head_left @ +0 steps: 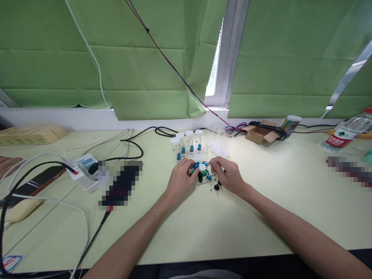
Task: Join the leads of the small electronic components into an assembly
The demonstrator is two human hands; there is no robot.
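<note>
My left hand [180,179] and my right hand [228,175] rest on the pale green table [203,224], on either side of a small pile of electronic parts [205,174] in blue, green and black. The left fingers pinch a small blue part [195,166] at the pile's edge. The right fingertips touch the pile's far side; what they hold is too small to tell. Just behind stand several clear vials with white lids [187,145], each with a blue part inside, and some empty clear vials [215,143] to their right.
A white power strip [85,170] with black and white cables lies at the left. An open cardboard box [258,133], a can [290,124] and a plastic bottle [347,133] stand at the back right. Another person's hand [7,163] shows at the far left edge.
</note>
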